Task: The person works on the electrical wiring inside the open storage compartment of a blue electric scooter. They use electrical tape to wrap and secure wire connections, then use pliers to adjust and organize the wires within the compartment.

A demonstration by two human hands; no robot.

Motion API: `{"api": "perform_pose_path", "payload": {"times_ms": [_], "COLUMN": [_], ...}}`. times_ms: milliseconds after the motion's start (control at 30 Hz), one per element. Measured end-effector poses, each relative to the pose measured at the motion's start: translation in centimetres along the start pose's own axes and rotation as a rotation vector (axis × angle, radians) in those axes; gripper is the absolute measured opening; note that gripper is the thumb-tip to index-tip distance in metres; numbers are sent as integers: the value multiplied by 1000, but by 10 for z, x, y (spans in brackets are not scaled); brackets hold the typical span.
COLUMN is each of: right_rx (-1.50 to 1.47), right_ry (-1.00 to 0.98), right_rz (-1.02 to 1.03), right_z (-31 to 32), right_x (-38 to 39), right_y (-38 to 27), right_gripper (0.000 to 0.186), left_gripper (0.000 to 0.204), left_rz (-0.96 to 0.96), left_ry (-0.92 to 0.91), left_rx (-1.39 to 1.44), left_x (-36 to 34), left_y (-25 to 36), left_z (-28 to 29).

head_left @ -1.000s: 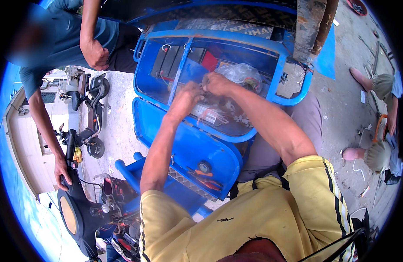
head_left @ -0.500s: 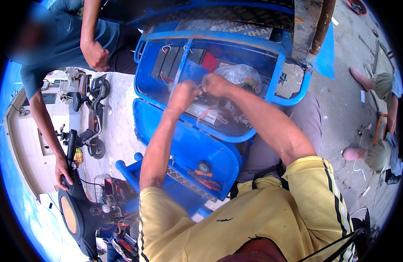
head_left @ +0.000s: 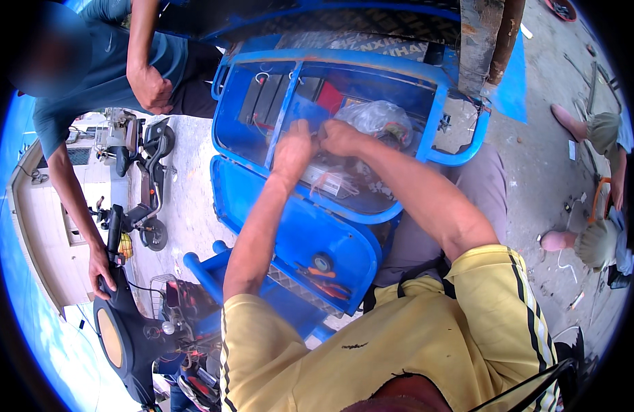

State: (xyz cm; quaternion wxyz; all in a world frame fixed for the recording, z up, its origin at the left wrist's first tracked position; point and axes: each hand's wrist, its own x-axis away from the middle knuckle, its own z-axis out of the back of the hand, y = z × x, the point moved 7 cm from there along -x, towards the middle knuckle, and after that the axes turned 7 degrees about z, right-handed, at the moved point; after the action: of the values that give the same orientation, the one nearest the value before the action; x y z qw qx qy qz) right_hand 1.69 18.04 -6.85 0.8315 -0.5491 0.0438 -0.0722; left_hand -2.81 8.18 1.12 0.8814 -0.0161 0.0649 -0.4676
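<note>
Batteries (head_left: 274, 99) sit at eleven o'clock from the left hand (head_left: 294, 147); it and the right hand (head_left: 342, 139) are nearly closed, anything pinched hidden. Steady wrists suit such fingerwork, silver part (head_left: 339, 184) at six o'clock, bag (head_left: 373, 118) at two.

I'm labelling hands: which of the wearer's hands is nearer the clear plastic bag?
Right: the right hand is just left of the clear plastic bag; the left hand is farther left.

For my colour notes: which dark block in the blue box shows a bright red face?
The block right of the blue bar, pictured just above the right hand; the grey blocks left of it show no red face.
</note>
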Motion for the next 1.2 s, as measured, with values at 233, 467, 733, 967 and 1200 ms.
{"api": "perform_pose_path", "payload": {"times_ms": [233, 467, 733, 967, 1200], "right_rx": [-50, -67, -58, -34, -26], "right_ry": [-20, -45, -27, -16, -7], "right_rz": [-8, -15, 29, -33, -76], "right_z": [7, 5, 6, 6, 8], "right_x": [9, 8, 9, 5, 4], "right_y": [-8, -7, -10, -4, 2], "right_gripper": [30, 29, 27, 31, 32], "left_gripper": [22, 22, 20, 14, 22], "left_rz": [211, 541, 559, 331, 110], "left_ry": [-266, -545, -427, -253, -168], "left_rx": [182, 1112, 1078, 854, 483], "left_x": [-1, 6, 3, 13, 21], "left_y": [-18, -56, -54, -25, -4], "left_z": [-12, -40, -37, -9, 14]}}
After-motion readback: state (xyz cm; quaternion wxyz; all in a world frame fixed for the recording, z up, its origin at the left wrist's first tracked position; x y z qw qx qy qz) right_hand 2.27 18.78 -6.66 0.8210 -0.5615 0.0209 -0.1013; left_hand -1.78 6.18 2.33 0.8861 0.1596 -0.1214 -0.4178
